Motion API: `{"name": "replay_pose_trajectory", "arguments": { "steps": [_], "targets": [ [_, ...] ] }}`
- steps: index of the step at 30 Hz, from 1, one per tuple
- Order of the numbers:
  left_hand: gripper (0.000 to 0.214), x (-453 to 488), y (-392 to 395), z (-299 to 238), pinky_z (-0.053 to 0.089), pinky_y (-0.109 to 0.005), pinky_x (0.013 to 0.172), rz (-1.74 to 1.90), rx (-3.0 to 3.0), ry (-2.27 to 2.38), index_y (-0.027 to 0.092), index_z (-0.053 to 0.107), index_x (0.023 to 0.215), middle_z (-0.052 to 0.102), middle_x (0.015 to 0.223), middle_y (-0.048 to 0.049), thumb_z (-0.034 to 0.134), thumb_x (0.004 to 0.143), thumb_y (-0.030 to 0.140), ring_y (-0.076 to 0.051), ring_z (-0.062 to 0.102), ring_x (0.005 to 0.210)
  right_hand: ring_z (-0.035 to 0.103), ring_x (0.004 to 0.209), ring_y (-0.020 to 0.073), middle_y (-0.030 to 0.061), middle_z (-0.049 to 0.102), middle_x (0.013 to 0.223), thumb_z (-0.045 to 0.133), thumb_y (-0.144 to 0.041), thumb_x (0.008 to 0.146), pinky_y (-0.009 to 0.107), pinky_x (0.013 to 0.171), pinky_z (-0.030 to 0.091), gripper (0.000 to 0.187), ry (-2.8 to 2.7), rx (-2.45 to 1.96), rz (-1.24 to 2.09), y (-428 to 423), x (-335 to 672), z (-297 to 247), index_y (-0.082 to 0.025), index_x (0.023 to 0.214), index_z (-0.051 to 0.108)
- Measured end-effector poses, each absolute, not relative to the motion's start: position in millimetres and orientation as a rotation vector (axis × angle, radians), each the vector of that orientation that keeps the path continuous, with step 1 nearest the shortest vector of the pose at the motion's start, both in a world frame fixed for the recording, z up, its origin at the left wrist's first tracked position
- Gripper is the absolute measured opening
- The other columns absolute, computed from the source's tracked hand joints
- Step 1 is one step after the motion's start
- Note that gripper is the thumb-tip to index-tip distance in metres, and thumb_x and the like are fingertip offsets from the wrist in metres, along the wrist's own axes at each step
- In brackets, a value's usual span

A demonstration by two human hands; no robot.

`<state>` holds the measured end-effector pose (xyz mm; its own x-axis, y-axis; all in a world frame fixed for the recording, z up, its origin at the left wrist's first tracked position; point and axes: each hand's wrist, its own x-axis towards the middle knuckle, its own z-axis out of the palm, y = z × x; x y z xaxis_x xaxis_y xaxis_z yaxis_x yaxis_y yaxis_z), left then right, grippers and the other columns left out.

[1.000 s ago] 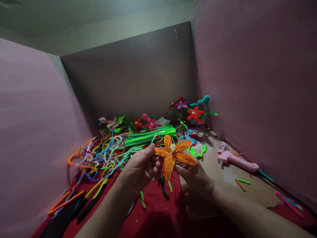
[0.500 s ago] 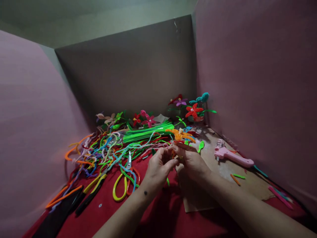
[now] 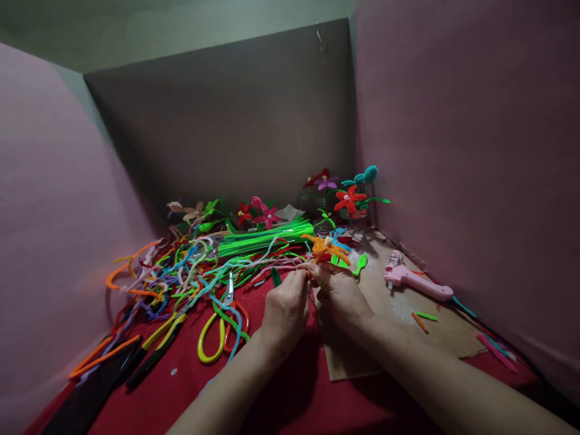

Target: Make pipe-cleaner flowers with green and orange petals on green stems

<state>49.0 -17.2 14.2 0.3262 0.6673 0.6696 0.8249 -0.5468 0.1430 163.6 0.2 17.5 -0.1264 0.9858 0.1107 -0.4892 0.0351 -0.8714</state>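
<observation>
Just above my fingertips stands an orange pipe-cleaner flower (image 3: 322, 244) with a pale centre, its petals spread. My right hand (image 3: 339, 296) is closed, thumb and fingers pinching right under the bloom. Against it, my left hand (image 3: 289, 302) is curled shut at the stem, its back turned toward me; the fingers hide most of the stem. A dark green leaf tip (image 3: 276, 277) shows beside the left knuckles; whether it joins the flower I cannot tell. Bright green pipe-cleaner leaves (image 3: 360, 264) are just beyond the right hand.
A pink glue gun (image 3: 419, 281) rests on the cardboard (image 3: 385, 320) at right. Scissors (image 3: 212, 338) with yellow and red handles and pliers (image 3: 161, 344) lie left. Behind are tangled pipe cleaners, a green bundle (image 3: 267, 237) and finished flowers (image 3: 350, 199). Walls enclose the red-covered table.
My left hand has rolled over, its thumb now hidden and the fingers curled tighter at the stem. The flower stays upright in the grip. The whole view has shifted slightly.
</observation>
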Motion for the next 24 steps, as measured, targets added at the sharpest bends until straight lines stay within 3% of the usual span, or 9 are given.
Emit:
{"name": "replay_pose_trajectory", "arguments": {
  "steps": [5, 10, 15, 20, 24],
  "targets": [
    [0.018, 48.2, -18.1, 13.2, 0.042, -0.024, 0.052, -0.714, -2.183, -1.255, 0.013, 0.054, 0.087, 0.060, 0.073, -0.0066, 0.037, 0.088, 0.014, -0.016, 0.059, 0.064, 0.043, 0.057, 0.0101, -0.0026, 0.050, 0.058, 0.067, -0.038, 0.064, 0.023, 0.054, 0.033, 0.024, -0.969, -0.674, 1.390, 3.9, 160.6, 12.7, -0.016, 0.058, 0.057],
    [0.021, 47.9, -17.8, 14.2, 0.043, -0.025, 0.056, -0.773, -2.269, -1.278, 0.013, 0.055, 0.084, 0.058, 0.071, -0.0062, 0.035, 0.088, 0.014, -0.016, 0.057, 0.065, 0.037, 0.051, 0.0087, -0.0040, 0.046, 0.053, 0.065, -0.039, 0.066, 0.024, 0.051, 0.030, 0.028, -0.987, -0.724, 1.367, 2.5, 159.3, 10.7, -0.017, 0.055, 0.054],
    [0.016, 47.9, -21.0, 19.0, 0.044, -0.022, 0.063, -1.360, -2.492, -1.511, 0.016, 0.056, 0.084, 0.059, 0.073, -0.0021, 0.040, 0.087, 0.019, -0.012, 0.055, 0.067, 0.027, 0.044, 0.0057, -0.0048, 0.044, 0.055, 0.064, -0.040, 0.067, 0.022, 0.043, 0.021, 0.026, -1.040, -0.740, 1.467, -1.9, 162.3, 15.9, -0.016, 0.075, 0.064],
    [0.021, 46.5, -29.0, 32.7, 0.030, -0.016, 0.036, -2.208, -2.743, -2.004, 0.017, 0.050, 0.070, 0.036, 0.050, 0.0080, 0.047, 0.084, 0.033, -0.004, 0.033, 0.036, 0.033, 0.048, 0.0054, -0.0018, 0.052, 0.062, 0.064, -0.034, 0.069, 0.021, 0.044, 0.023, 0.025, -1.212, -0.630, 1.496, -1.7, 168.4, 21.0, -0.016, 0.086, 0.070],
    [0.016, 41.3, -34.3, 37.3, 0.031, -0.014, 0.029, -2.833, -2.919, -1.875, 0.017, 0.051, 0.075, 0.039, 0.052, 0.0086, 0.052, 0.082, 0.030, -0.001, 0.024, 0.031, 0.032, 0.047, 0.0051, -0.0021, 0.052, 0.059, 0.060, -0.031, 0.074, 0.020, 0.044, 0.022, 0.029, -1.316, -0.551, 1.563, -0.2, 172.9, 21.9, -0.018, 0.098, 0.069]
  ]
}}
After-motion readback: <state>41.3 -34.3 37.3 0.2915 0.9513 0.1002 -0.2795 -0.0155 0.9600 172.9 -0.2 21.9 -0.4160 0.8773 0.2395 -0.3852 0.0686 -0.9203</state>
